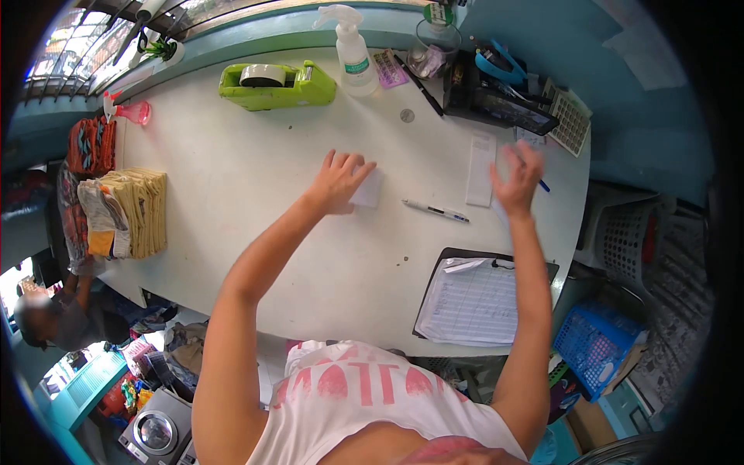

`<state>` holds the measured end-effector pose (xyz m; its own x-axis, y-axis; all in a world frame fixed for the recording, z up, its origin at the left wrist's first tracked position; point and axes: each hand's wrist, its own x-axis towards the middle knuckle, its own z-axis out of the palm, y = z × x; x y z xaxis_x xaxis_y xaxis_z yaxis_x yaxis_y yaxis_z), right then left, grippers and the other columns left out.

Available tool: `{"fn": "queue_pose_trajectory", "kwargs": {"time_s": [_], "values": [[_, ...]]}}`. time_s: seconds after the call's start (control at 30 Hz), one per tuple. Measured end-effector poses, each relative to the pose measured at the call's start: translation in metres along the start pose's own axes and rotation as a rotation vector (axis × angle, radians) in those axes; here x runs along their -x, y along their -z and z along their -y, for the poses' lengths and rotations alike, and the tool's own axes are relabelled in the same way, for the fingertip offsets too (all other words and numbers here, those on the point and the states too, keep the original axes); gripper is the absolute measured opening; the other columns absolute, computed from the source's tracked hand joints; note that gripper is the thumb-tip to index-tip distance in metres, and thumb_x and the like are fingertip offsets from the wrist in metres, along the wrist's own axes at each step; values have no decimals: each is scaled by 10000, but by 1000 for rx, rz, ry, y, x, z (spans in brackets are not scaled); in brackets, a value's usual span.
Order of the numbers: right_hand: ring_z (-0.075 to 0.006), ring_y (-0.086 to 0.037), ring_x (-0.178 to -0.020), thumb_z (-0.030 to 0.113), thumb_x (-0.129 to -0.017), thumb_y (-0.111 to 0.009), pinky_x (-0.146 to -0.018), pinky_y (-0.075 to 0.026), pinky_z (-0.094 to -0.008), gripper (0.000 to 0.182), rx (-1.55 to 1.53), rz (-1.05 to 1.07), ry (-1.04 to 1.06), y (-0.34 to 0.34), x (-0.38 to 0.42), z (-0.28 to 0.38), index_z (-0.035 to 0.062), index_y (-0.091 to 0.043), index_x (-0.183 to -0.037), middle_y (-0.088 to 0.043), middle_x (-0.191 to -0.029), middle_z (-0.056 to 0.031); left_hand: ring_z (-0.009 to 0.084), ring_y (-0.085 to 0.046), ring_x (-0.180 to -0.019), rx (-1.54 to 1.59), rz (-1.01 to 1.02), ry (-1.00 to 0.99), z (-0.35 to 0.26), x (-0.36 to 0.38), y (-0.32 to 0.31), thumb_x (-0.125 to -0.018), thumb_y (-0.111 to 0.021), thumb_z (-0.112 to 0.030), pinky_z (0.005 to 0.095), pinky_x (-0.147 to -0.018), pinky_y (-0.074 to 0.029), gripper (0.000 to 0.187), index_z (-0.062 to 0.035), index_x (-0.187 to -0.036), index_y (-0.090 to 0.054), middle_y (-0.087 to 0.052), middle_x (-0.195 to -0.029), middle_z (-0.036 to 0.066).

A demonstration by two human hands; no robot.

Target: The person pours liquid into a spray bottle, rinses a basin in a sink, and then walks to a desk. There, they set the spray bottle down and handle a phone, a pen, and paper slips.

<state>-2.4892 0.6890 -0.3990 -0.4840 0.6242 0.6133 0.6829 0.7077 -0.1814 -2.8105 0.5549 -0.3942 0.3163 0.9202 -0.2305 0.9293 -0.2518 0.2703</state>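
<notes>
White paper is what both hands are on: the left hand (339,182), fingers spread and half open, presses a small slip (367,188) flat on the counter (256,201), while the right hand (518,177) is raised and blurred, loosely curled near a long receipt (480,168); whether it grips anything I cannot tell. Between the hands, just right of the slip, lies a pen (435,211). Nearer the body than the pen sits a clipboard (474,298) with a ruled sheet. Beyond the pen, at the far edge, stand a green tape dispenser (277,84), a spray bottle (353,53) and a black organiser (496,97). Far left of the pen are folded cloths (132,213). The work looks like sorting slips for record-keeping; a sensible next move would need one hand freed to pick up the pen while the slip stays pinned.
</notes>
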Motion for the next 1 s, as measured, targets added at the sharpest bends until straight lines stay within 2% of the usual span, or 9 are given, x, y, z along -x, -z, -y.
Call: {"fn": "queue_pose_trajectory", "kwargs": {"time_s": [0.07,0.23,0.3,0.37,0.57,0.63,0.7,0.87,1.0], "values": [[-263,-444,-1014,183,-628,-694,-858,-329,-413,410,-350,367,-46,1,41,29,112,-564,-1011,-459,-1110,-88,304,-398,-1061,26,-87,-31,9,-20,2,-476,-736,-237,444,-908,-337,842,-112,-1217,-356,-399,-1128,133],[-229,-501,-890,200,-643,-682,-782,-378,-367,378,-267,591,-186,20,63,94,109,-582,-996,-540,-931,-62,356,-437,-1007,315,-340,154,9,-83,19,-513,-708,-260,404,-855,-391,788,-59,-1184,-345,-398,-1119,172],[-228,-505,-874,173,-655,-667,-767,-383,-365,346,-263,555,-229,8,78,94,107,-584,-985,-548,-905,-56,387,-422,-1022,406,-468,185,10,-106,16,-533,-703,-278,387,-869,-385,787,-34,-1184,-334,-389,-1128,205],[-228,-510,-858,146,-668,-652,-753,-388,-362,316,-257,523,-278,3,81,96,104,-587,-974,-556,-880,-49,380,-449,-989,511,-598,362,7,-124,10,-542,-693,-327,407,-834,-409,817,10,-1179,-307,-382,-1110,228],[-280,-514,-860,69,-765,-545,-726,-410,-367,205,-349,395,-471,-20,54,98,50,-560,-969,-546,-885,-103,412,-444,-987,799,-588,687,-2,-147,7,-593,-658,-336,416,-838,-404,784,76,-1144,-283,-361,-1100,262],[-322,-514,-856,40,-806,-471,-741,-423,-372,203,-420,313,-676,-27,28,94,12,-534,-996,-517,-929,-167,407,-438,-997,815,-579,720,-4,-146,10,-597,-655,-329,409,-848,-395,764,80,-1131,-292,-361,-1101,263],[-346,-517,-848,47,-817,-455,-755,-429,-374,220,-346,263,-610,-42,1,89,-8,-507,-1024,-479,-993,-205,401,-431,-1007,828,-564,747,-4,-143,8,-601,-652,-322,402,-858,-386,745,84,-1118,-302,-361,-1103,264],[-337,-530,-832,120,-801,-519,-706,-449,-391,315,-301,261,-535,-99,-46,81,7,-467,-1090,-461,-983,-181,329,-385,-1069,1157,-635,772,2,-109,-11,-621,-662,-336,353,-893,-340,737,100,-1105,-317,-361,-1119,241],[-316,-542,-836,186,-785,-561,-674,-464,-401,361,-161,302,-608,-119,-60,93,32,-470,-1098,-467,-966,-157,300,-424,-1032,1265,-648,700,-5,-69,-19,-672,-656,-322,342,-841,-385,705,91,-1122,-303,-357,-1132,223]]}}
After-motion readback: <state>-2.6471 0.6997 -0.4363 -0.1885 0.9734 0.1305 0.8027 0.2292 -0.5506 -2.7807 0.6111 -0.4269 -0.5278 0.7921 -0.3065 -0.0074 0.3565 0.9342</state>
